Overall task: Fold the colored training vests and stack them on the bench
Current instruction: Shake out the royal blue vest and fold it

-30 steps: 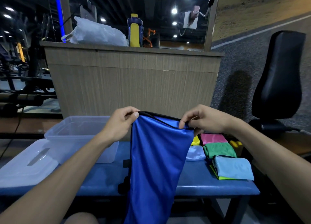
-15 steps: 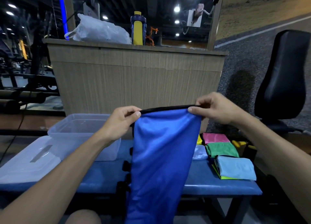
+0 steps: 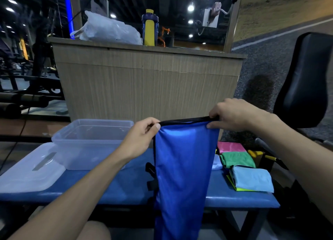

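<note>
The left hand (image 3: 142,137) is pinching the left end of the blue vest's (image 3: 182,171) black-trimmed top edge between thumb and curled fingers. The right hand (image 3: 234,115) is gripping the right end of the same edge, fingers curled over the trim and thumb pressing under it. Between the two hands the top edge is stretching out straight and nearly level, and the vest is hanging down in front of the bench (image 3: 126,187), covering the middle of the bench's near edge and running out of view at the bottom.

On the bench, to the right of the hanging vest, folded vests are lying close together: a pink one (image 3: 231,147) at the back, a green one (image 3: 237,160) just in front of it, and a light blue one (image 3: 252,180) nearest, sitting on a yellow-green piece (image 3: 241,189) that is peeking out underneath. At the left end of the bench a clear plastic box (image 3: 90,142) is standing, with its lid (image 3: 30,173) lying flat beside it. Behind the bench a wooden counter (image 3: 147,84) is carrying a white plastic bag (image 3: 110,30) and a yellow bottle (image 3: 149,28). A black padded seat back (image 3: 306,81) is standing beyond the bench's right end.
</note>
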`<state>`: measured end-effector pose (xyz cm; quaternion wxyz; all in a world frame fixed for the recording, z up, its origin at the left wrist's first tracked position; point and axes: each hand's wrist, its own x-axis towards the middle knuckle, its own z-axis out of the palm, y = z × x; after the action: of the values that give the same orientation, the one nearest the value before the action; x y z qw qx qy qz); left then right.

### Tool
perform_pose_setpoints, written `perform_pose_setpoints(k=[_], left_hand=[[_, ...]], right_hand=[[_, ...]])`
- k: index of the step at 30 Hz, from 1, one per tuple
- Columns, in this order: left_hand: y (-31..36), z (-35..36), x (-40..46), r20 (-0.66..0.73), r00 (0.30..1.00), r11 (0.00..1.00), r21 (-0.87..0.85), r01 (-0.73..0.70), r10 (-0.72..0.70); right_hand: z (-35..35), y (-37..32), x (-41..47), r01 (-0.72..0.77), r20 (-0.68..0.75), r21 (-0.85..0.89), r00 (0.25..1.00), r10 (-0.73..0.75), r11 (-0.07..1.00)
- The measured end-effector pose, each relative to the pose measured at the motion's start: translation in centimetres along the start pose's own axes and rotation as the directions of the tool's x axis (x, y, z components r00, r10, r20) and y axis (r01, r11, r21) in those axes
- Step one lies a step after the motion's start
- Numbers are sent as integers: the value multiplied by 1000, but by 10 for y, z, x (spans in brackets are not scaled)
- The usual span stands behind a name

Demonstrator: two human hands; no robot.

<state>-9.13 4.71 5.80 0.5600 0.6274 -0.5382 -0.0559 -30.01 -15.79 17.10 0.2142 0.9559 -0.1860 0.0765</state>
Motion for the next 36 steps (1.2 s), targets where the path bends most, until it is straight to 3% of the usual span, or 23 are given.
perform_pose_setpoints(k=[5,9,16,21,28,32,36], left_hand=[[-14,10,-14,10,978,950,233,-206,210],[-26,25,-26,32,970,948,207,-242,241],[-35,47,-36,-37,996,996,53,-76,78],[-38,53,-34,-75,974,924,-338,176,-213],[-37,50,-27,-82,955,859,-463,217,-285],[-37,52,-20,-49,953,895,-362,261,-298],[-33,52,-13,-66,963,898,-382,217,-261]], right_hand=[[-5,1,6,54,-125,158,992,-34,986],[-14,-3,15,123,-153,174,983,-97,977],[-28,-17,27,232,-143,136,967,-212,963],[-29,-22,31,273,-140,100,956,-259,957],[-26,-23,30,334,-213,59,925,-315,941],[-30,-24,28,358,-247,52,909,-335,932],[-32,-25,29,356,-238,53,912,-334,933]])
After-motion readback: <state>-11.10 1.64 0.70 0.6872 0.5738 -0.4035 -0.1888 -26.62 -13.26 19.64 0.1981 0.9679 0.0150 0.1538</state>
